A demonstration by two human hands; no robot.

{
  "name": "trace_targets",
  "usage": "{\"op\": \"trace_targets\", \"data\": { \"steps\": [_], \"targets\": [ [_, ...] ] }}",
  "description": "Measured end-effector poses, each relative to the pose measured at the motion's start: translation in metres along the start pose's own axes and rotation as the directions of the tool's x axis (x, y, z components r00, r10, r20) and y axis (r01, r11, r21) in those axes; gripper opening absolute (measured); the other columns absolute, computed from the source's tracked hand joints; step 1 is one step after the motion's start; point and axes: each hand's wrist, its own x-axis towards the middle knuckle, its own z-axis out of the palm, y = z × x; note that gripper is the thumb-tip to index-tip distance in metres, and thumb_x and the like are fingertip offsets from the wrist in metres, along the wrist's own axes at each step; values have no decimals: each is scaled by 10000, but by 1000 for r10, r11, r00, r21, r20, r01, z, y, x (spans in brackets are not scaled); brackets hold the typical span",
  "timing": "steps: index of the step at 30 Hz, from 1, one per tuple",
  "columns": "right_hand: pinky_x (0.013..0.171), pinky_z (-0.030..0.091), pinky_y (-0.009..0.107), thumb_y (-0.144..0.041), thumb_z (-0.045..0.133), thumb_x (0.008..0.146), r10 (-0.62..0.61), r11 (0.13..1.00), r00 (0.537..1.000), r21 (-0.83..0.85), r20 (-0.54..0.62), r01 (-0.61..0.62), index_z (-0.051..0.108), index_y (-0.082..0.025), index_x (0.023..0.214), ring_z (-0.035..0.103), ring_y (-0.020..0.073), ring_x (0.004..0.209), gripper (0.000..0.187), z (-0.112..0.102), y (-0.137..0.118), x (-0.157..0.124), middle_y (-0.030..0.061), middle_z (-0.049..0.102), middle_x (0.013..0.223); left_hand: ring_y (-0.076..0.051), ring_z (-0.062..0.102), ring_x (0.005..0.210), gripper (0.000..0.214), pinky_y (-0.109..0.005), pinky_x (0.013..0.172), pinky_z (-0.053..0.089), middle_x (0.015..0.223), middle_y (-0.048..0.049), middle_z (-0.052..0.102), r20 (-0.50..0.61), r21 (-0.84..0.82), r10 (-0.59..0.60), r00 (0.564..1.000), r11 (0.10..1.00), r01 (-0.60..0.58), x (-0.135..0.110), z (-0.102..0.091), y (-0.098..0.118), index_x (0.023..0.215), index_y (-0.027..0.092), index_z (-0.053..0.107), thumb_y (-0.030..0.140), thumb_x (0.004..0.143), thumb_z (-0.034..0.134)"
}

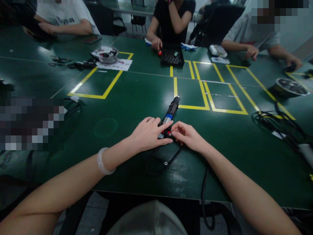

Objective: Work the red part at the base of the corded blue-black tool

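A black electric screwdriver (171, 109) with a blue band lies on the green table (137, 98), tip pointing away from me. My left hand (148, 133) rests over its near end, fingers and thumb closed around the handle by a red part. My right hand (186, 134) pinches the same end from the right, fingertips together. A black cable (161, 160) runs from the tool toward me and loops over the table edge. A pale bangle sits on my left wrist.
Yellow tape outlines (210, 94) mark rectangles on the table. A black parts tray (172, 56) sits at the far side by another person's hand. A metal bowl (107, 54) on paper stands far left, a round dish (288, 87) and tangled cables (278, 124) at right. Other people sit around.
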Motion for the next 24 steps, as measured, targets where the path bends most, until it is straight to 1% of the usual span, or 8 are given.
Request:
{"op": "trace_targets", "data": {
  "steps": [2, 3, 5, 7, 14, 24],
  "targets": [
    [400, 407, 187, -345, 611, 861, 96, 987, 995, 128, 23, -99, 516, -190, 886, 496, 88, 494, 183, -1, 0, 1, -58, 510, 638, -270, 559, 931, 770, -392, 869, 391, 1061, -115, 587, -1, 3, 7, 1000, 1000, -7, 1, 2, -2, 1511, 284, 417, 752, 904, 340],
    [383, 403, 180, -350, 621, 848, 125, 975, 992, 181, 28, -129, 514, -189, 870, 506, 85, 483, 194, -1, 0, 1, -56, 522, 638, -266, 556, 929, 778, -385, 864, 387, 1059, -112, 585, 0, 3, 10, 1000, 1000, -10, 1, 2, -2, 1508, 287, 420, 759, 895, 351],
    [364, 402, 168, -353, 638, 826, 163, 951, 986, 261, 34, -166, 518, -185, 847, 528, 79, 470, 208, -2, 0, 2, -48, 553, 647, -259, 550, 926, 777, -375, 859, 380, 1051, -108, 583, -2, 0, 14, 1000, 1000, -14, 1, 4, -3, 1504, 286, 425, 759, 890, 371],
    [359, 415, 162, -353, 649, 814, 189, 932, 981, 305, 44, -194, 517, -182, 833, 551, 81, 467, 217, -3, -1, 2, -42, 578, 644, -258, 546, 929, 768, -373, 856, 376, 1045, -107, 581, -5, -6, 17, 1000, 1000, -17, 1, 6, -3, 1503, 285, 427, 752, 895, 369],
    [361, 447, 165, -367, 661, 808, 202, 909, 976, 356, 76, -216, 498, -188, 857, 590, 93, 470, 247, -4, -4, 1, -20, 653, 669, -260, 540, 913, 766, -381, 860, 369, 1035, -111, 578, -20, -1, 17, 1000, 1000, -17, 0, 9, -2, 1484, 270, 455, 754, 899, 348],
    [367, 435, 162, -389, 661, 830, 202, 905, 977, 367, 75, -215, 498, -189, 860, 582, 92, 475, 260, -3, -3, 1, -15, 657, 670, -261, 544, 932, 748, -375, 846, 367, 1018, -106, 580, -31, 1, 19, 999, 1000, -19, 0, 10, -2, 1495, 293, 443, 746, 911, 324]
  ]
}}
